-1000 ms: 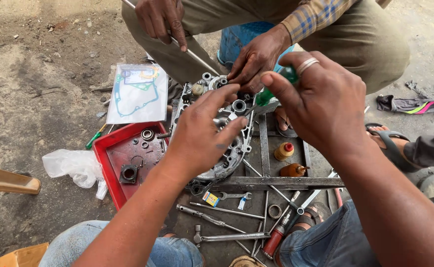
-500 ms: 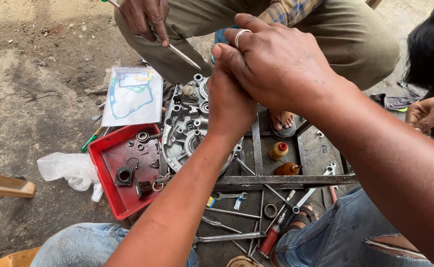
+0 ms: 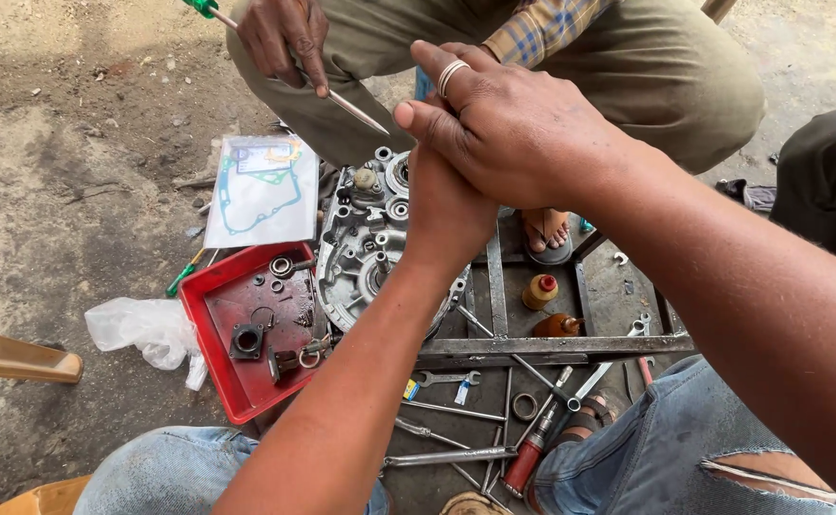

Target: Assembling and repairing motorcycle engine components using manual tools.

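My right hand (image 3: 523,133), with a ring on one finger, lies flat over my left hand (image 3: 442,205), palms pressed together above a grey metal engine case (image 3: 361,248) on the ground. My left hand is mostly hidden beneath the right, and I cannot see whether anything is between them. Opposite me, another person's hand (image 3: 285,33) holds a green-handled screwdriver (image 3: 356,110) with its tip pointing down toward the case.
Left of the case, a red tray (image 3: 199,315) holds small rings and parts. Behind the tray lies a gasket packet (image 3: 264,191). Two small bottles (image 3: 539,291) stand by a metal frame (image 3: 551,345). Wrenches (image 3: 437,458) and a red-handled tool (image 3: 528,458) lie between my knees. A plastic bag (image 3: 142,329) is at left.
My hands were apart over the case a second ago. They have since come together and risen, the right now covering the left. The other person's hand brought the screwdriver closer.
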